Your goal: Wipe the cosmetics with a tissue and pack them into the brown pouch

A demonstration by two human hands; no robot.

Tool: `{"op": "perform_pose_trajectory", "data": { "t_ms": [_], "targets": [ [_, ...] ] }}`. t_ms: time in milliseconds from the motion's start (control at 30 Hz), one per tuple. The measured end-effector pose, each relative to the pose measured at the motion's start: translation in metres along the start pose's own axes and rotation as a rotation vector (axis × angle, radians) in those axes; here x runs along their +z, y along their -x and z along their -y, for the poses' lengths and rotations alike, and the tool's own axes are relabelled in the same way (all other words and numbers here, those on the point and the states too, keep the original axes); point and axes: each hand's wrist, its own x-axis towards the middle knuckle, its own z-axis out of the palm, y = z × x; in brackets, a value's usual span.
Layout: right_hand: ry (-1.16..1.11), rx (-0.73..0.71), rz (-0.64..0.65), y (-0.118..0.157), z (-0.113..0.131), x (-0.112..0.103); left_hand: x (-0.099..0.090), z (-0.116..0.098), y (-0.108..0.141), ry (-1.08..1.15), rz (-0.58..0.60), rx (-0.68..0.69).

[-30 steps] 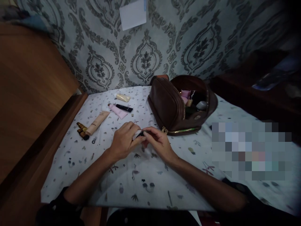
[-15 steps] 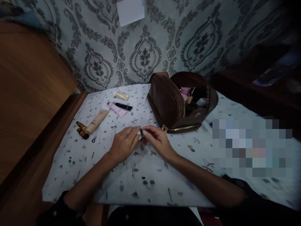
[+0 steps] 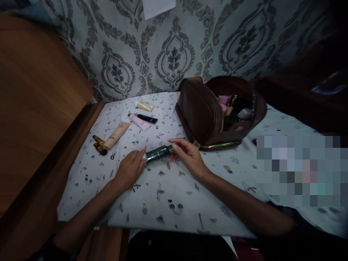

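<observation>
A dark green cosmetic tube point(image 3: 157, 154) with pale lettering is held level between my two hands, above the cloth. Closed around its whitish left end is my left hand point(image 3: 129, 168). My right hand point(image 3: 189, 157) pinches the narrower black and green right end between thumb and fingers. Just behind the right hand stands a brown cosmetic bag point(image 3: 199, 110), unzipped, with pink and dark items inside it.
Left of the bag lie a cream tube point(image 3: 146, 106), a black tube point(image 3: 147, 118), a pink tube point(image 3: 140, 122), a beige tube point(image 3: 116, 136) and small amber bottles point(image 3: 99, 145). A wooden panel point(image 3: 38, 108) borders the left; patterned wallpaper point(image 3: 174, 58) rises behind.
My hands have moved apart, the left one leftward, and the green tube shows between them instead of being mostly covered. The whole view has shifted slightly.
</observation>
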Motion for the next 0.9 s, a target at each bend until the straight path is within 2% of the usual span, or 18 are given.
{"op": "perform_pose_trajectory", "data": {
  "t_ms": [200, 367, 567, 667, 800, 900],
  "targets": [
    [-0.014, 0.021, 0.038, 0.0, 0.001, -0.002, 0.0, 0.004, 0.015, 0.019, 0.078, -0.079],
    [-0.038, 0.049, 0.07, 0.001, 0.005, -0.003, 0.0, 0.008, 0.016, -0.015, 0.102, -0.151],
    [-0.062, 0.044, 0.091, -0.001, 0.007, -0.002, -0.009, 0.002, 0.001, -0.257, 0.189, -0.192],
    [-0.075, 0.055, 0.068, -0.001, 0.007, -0.002, -0.009, -0.004, -0.009, -0.328, 0.151, -0.132],
    [-0.07, 0.066, 0.057, -0.002, 0.009, 0.0, -0.006, -0.016, -0.023, -0.372, 0.002, 0.014],
    [-0.08, 0.07, 0.076, -0.001, 0.011, 0.002, -0.004, -0.032, -0.036, -0.321, -0.075, 0.085]
  ]
}}
